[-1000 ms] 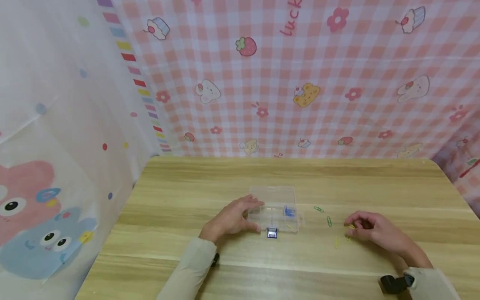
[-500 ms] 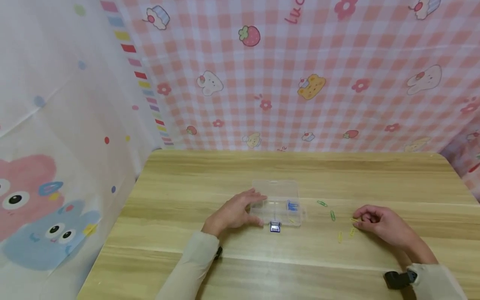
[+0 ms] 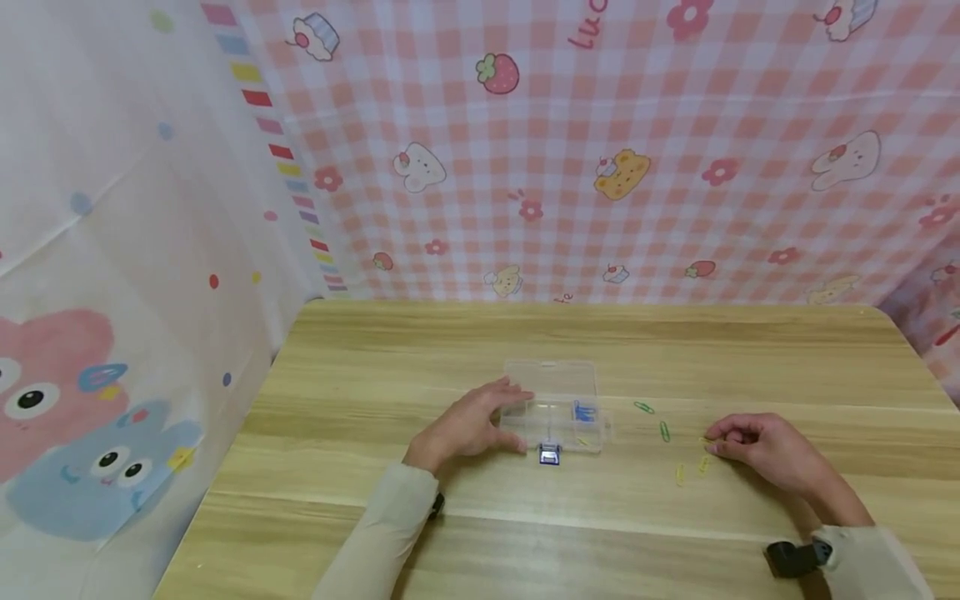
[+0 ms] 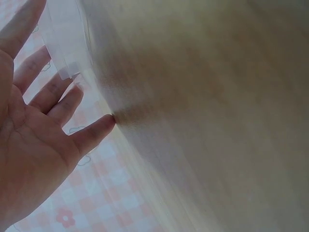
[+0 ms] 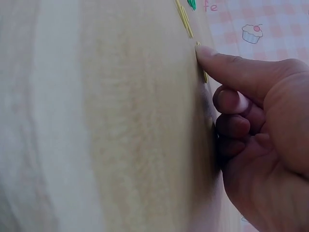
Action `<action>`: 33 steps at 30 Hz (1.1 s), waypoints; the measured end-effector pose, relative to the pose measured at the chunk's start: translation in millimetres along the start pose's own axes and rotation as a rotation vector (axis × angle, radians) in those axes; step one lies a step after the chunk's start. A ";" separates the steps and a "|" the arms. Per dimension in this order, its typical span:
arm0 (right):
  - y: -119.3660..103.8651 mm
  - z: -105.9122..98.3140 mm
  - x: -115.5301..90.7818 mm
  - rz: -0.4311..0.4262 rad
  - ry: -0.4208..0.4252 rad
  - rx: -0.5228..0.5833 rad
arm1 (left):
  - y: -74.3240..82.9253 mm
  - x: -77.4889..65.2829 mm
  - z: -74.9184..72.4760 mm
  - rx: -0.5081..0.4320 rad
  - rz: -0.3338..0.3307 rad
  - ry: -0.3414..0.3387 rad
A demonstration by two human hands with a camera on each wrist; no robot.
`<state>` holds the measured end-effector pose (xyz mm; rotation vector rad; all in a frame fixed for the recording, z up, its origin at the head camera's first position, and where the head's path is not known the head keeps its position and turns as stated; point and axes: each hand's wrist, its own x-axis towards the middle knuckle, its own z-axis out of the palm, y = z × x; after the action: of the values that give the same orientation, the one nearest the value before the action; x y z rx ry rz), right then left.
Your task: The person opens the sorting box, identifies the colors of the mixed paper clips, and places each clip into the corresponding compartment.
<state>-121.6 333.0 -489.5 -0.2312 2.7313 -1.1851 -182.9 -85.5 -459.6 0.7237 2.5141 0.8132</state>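
Paper clips, wire loops: two green (image 3: 664,431) and two yellow (image 3: 680,474) loose on the wood-grain worktop (image 3: 480,533); a third yellow clip (image 3: 706,439) pinched between thumb and finger of the right hand (image 3: 772,452), other fingers curled. One box (image 3: 550,427), clear rigid plastic, rectangular, divided, lid folded back. Inside, right side: blue clips (image 3: 584,412), too bunched to count, and one yellow sliver (image 3: 582,442) nearer. Left hand (image 3: 468,423) loosely spread, touching box's left side.
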 end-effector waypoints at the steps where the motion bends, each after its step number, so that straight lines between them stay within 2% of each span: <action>1: -0.5 0.1 0.4 0.002 0.001 -0.006 | 0.0 -0.3 -0.2 -0.003 -0.001 0.001; 20: -6.1 -2.1 2.2 0.048 -0.073 0.046 | -0.2 -0.7 0.2 0.004 0.000 0.003; 27: -5.5 -1.6 1.5 0.039 -0.069 0.065 | -2.6 -0.3 0.8 0.010 0.023 0.000; 33: -6.0 -2.4 1.2 0.040 -0.051 0.062 | -1.6 -0.2 0.1 0.013 0.015 0.002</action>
<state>-122.8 330.3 -483.6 -0.1953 2.6384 -1.2332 -183.2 -86.7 -460.7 0.7476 2.5200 0.8042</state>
